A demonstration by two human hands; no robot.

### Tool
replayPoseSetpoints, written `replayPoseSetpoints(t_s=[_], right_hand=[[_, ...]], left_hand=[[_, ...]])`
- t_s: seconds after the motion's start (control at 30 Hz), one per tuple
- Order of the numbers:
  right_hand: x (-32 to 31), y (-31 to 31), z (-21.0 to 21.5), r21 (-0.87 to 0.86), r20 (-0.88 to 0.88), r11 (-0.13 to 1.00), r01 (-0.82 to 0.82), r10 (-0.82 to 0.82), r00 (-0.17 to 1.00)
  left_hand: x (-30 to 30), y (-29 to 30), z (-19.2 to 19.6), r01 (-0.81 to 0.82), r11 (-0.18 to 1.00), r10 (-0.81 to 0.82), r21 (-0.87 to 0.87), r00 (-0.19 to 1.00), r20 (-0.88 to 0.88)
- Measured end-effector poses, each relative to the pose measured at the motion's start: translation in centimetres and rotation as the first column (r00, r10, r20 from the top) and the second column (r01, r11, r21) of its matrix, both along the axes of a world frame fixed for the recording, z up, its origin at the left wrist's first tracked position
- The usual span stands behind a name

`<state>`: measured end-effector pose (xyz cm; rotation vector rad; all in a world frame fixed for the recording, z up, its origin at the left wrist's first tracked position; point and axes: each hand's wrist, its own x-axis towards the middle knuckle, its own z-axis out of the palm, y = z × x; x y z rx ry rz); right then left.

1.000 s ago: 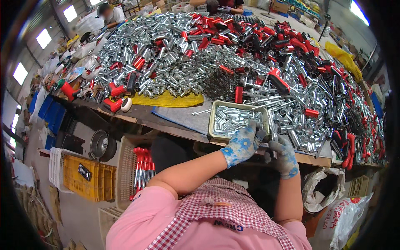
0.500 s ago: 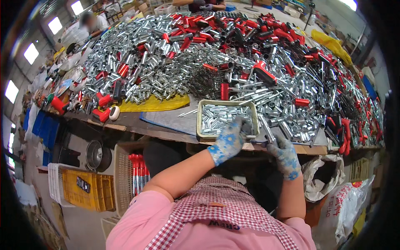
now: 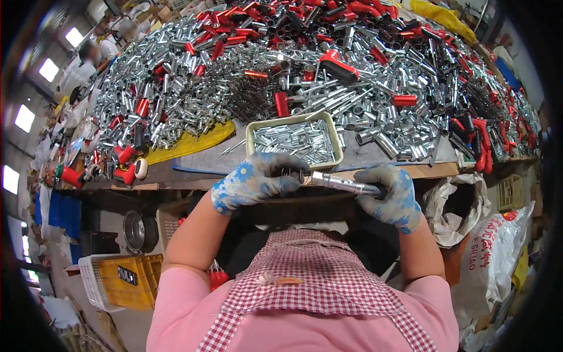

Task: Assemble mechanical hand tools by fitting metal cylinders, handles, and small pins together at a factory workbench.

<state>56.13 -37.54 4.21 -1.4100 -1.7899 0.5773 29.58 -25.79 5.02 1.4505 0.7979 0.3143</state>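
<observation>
My right hand (image 3: 390,195), in a white and blue patterned glove, grips one end of a silvery metal tube (image 3: 346,184). The tube lies almost level above the front edge of the table, its free end pointing left. My left hand (image 3: 253,180), gloved alike, is closed, thumb and fingertips pinched close to that free end. Something small and thin shows at those fingertips, too small to name. Just beyond both hands sits a cream plastic tray (image 3: 338,141) with many short silvery metal pins (image 3: 293,141) inside.
A broad heap of metal tubes (image 3: 375,111) and red parts covers the table. A red and black handle (image 3: 339,67) lies on it. Yellow cloth (image 3: 190,145) sticks out at left. Below stand a yellow crate (image 3: 129,278) and an open white sack (image 3: 454,205). People stand at far left.
My left hand has come out of the tray and moved left and nearer me. The tube in my right hand has turned from steep to nearly level. The view has shifted too.
</observation>
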Motion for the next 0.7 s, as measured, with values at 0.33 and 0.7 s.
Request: replayPoseSetpoints(t_s=[0.33,0.7], right_hand=[[-0.6,2.5,-2.7,0.151,0.051,0.989,-0.005,-0.003,0.999],[1.7,5.9,-7.0,-0.388,-0.612,0.921,0.015,-0.270,0.743]], left_hand=[[5.2,1.4,-0.1,0.407,0.737,-0.396,0.539,0.907,-0.143],[15.1,13.7,4.1,0.351,0.688,-0.226,0.635,0.935,-0.272]])
